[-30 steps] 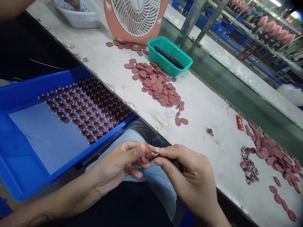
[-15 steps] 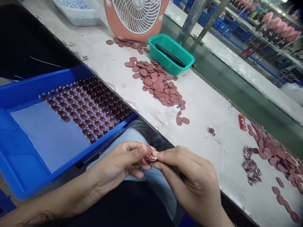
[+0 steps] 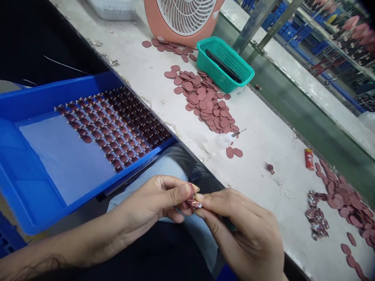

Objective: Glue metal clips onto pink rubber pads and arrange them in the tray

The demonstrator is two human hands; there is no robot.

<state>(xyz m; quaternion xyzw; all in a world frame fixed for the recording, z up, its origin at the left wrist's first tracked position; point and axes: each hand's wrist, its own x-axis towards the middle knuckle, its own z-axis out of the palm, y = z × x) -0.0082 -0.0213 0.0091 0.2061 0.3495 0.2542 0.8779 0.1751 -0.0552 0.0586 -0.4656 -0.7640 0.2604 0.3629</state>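
Observation:
My left hand (image 3: 165, 197) pinches a reddish-brown oval disc (image 3: 191, 189) between thumb and fingers, above my lap. Against the disc sits a small glossy brown piece with a white tip (image 3: 195, 204). The thumb and forefinger of my right hand (image 3: 244, 220) close on this piece from the right; how the two parts join is hidden by the fingers. To the left, a blue tray (image 3: 17, 144) holds rows of similar brown pieces with pale tips, partly on a white sheet (image 3: 68, 164).
On the white table (image 3: 252, 128) lie a pile of discs (image 3: 205, 103), a small white bottle with a thin metal tip (image 3: 222, 141), glossy brown pieces (image 3: 316, 218) and more discs (image 3: 348, 199). A green basket (image 3: 225, 64) stands before an orange fan (image 3: 181, 37). A red-yellow packet (image 3: 308, 159) lies right.
The table and tray have shifted in the picture as the camera turned. Both hands stay together on the disc and small piece, sitting slightly further right and lower; the fingers have moved slightly.

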